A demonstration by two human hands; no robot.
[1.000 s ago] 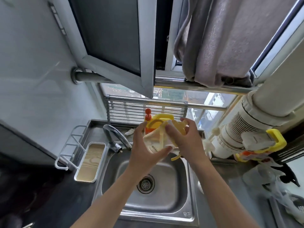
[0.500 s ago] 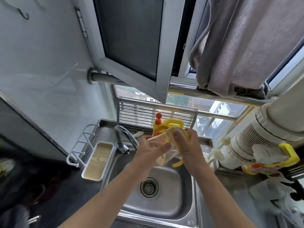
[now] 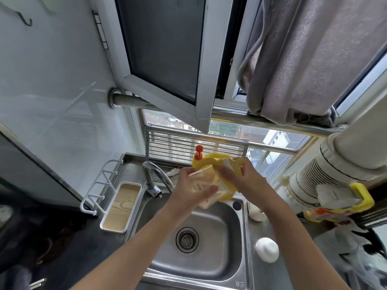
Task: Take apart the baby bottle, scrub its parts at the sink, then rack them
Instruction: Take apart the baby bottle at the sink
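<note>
Above the steel sink [image 3: 211, 266] I hold a clear baby bottle [image 3: 204, 186] with a yellow collar and handles [image 3: 227, 192]. My left hand [image 3: 188, 190] grips the bottle's clear body from the left. My right hand [image 3: 244, 178] grips the yellow collar end, fingers curled over its top. The bottle lies tilted, its base pointing down toward me. A metal drying rack [image 3: 196, 144] stands against the window behind the sink.
The tap [image 3: 156, 176] curves over the sink's back left. A white tray with a wooden base [image 3: 120, 207] sits left of the sink. A yellow and orange item [image 3: 201, 160] stands behind my hands. A white round cap [image 3: 267, 249] lies on the right counter.
Both hands have stayed on the bottle and twisted it a little; the bottle body now tilts lower toward me. The camera has tipped, showing more of the counter.
</note>
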